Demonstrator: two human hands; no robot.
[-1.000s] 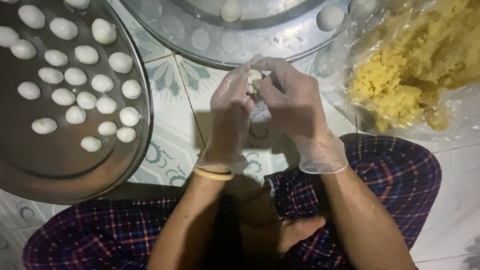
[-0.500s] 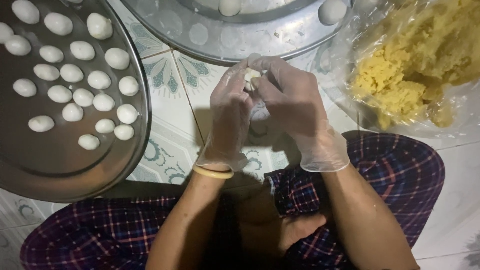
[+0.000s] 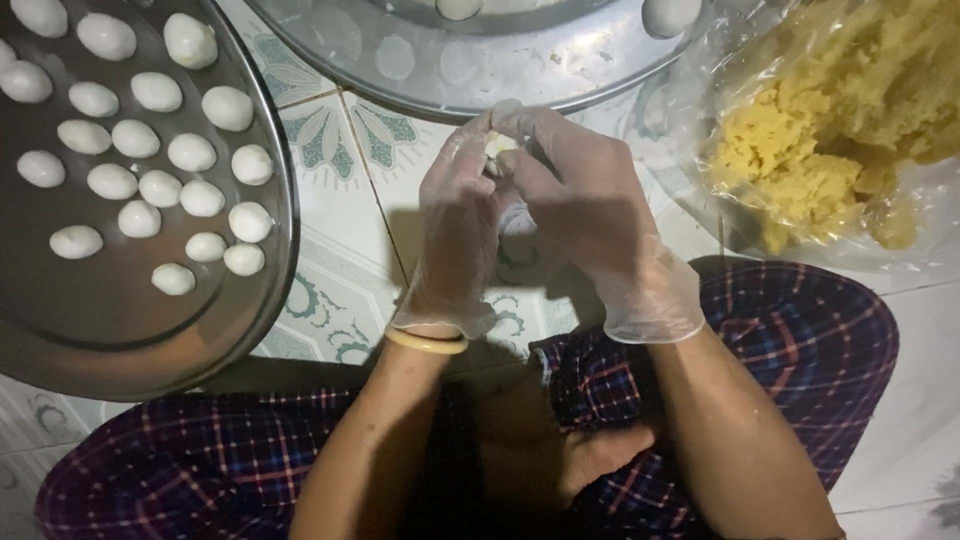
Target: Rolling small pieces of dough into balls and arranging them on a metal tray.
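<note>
Pinching small dough piece [image 3: 497, 150] betw both gloved hands, left hand [image 3: 455, 230] & right hand [image 3: 590, 215] grips clenched on it; round metal tray [image 3: 120, 340] w/ white dough balls [image 3: 150, 188]

Clear thin gloves on left hand [image 3: 455, 240] and right hand [image 3: 590, 215], yellow bangle [image 3: 427, 343], plaid trousers [image 3: 200, 470]

This looks like a home kitchen floor, with food being made by hand low to the ground. The patterned floor tiles [image 3: 330, 180] with leaf motifs are household tiling, and a person in plaid trousers [image 3: 800, 340] sits cross-legged right on them. A round metal tray [image 3: 130, 330] on the left holds rows of small white dough balls [image 3: 160, 188]; a second metal tray [image 3: 420, 60] lies at the far side, and a clear plastic bag of yellow crumbly filling [image 3: 820, 150] sits at the right.
</note>
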